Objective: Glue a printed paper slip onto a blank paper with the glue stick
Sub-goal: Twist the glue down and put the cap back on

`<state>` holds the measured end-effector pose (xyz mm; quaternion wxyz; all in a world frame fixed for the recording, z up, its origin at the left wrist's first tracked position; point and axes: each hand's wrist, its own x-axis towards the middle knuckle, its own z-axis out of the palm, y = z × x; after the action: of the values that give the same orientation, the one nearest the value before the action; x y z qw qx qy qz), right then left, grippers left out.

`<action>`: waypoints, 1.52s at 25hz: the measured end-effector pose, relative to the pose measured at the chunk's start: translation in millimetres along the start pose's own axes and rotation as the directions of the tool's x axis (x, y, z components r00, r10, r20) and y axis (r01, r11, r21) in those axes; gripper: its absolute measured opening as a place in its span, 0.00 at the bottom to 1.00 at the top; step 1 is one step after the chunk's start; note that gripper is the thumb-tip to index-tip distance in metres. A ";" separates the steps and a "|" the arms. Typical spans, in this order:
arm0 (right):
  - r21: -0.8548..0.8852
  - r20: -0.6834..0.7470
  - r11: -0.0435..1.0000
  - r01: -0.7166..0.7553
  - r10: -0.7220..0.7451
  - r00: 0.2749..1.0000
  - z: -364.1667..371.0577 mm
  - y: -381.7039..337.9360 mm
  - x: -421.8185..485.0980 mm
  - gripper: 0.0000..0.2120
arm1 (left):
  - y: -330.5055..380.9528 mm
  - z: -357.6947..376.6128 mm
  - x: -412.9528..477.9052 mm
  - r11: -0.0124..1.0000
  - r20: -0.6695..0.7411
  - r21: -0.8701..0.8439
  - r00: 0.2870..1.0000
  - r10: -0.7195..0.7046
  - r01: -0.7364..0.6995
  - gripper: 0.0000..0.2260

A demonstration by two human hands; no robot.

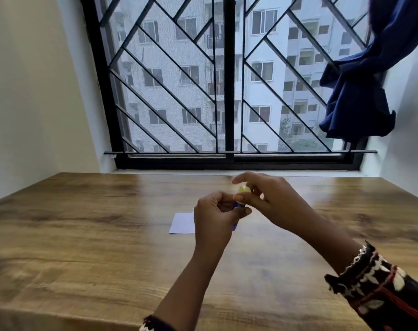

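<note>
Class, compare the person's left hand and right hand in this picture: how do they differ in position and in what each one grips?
The left hand sits lower and nearer the camera, wrapped around the blue body of the glue stick; the right hand is higher and farther, fingers pinching its yellow cap end. The left hand hides part of the white paper; the right hand hides none. Both share the same glue stick, held above the table.

Wooden table (84, 235), barred window (227, 80), blue curtain (356, 91)

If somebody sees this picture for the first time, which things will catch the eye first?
First, the two hands raised over the middle of the wooden table: the left hand grips a blue glue stick, and the right hand pinches its yellowish top. Behind them, a white paper sheet lies flat. Farther back stands a large black-barred window.
</note>
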<state>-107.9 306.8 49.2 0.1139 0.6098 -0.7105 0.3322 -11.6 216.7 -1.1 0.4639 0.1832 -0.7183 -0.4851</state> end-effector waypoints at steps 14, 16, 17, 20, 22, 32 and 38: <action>0.312 -0.130 0.942 -0.124 0.171 0.977 23.0 12.5 -6.8 0.10 | -6.1 10.6 3.6 0.999 -0.007 0.000 0.999 0.036 -0.036 0.09; 0.389 -0.092 0.907 -0.160 0.210 0.973 28.2 17.4 -8.4 0.08 | -7.2 9.2 5.7 0.990 0.050 0.106 0.995 0.084 -0.088 0.08; 0.384 -0.092 0.906 -0.181 0.232 0.968 28.7 21.8 -7.7 0.08 | -9.7 7.6 7.0 0.970 0.117 0.212 0.989 0.092 -0.116 0.13; 0.351 -0.107 0.899 -0.263 0.317 0.942 28.1 39.7 -1.2 0.10 | -25.5 -7.0 13.3 0.654 0.325 0.723 0.945 -0.038 -0.222 0.40; 0.339 -0.110 0.882 -0.327 0.382 0.918 29.1 55.8 4.1 0.10 | -36.9 -22.8 18.0 0.418 0.318 0.876 0.939 -0.127 -0.240 0.44; 0.243 -0.026 0.858 -0.452 0.472 0.881 76.6 99.7 25.6 0.13 | -105.0 -57.5 58.6 0.357 0.354 0.899 0.899 -0.257 -0.251 0.58; 0.195 -0.045 0.819 -0.539 0.557 0.830 87.8 106.4 41.5 0.11 | -123.5 -56.7 94.2 0.452 0.421 0.849 0.866 -0.270 -0.272 0.48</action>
<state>-196.3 224.1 -28.8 -0.0050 0.3699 -0.8173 0.4417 -34.1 62.6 -56.5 0.0950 0.2654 -0.9573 -0.0649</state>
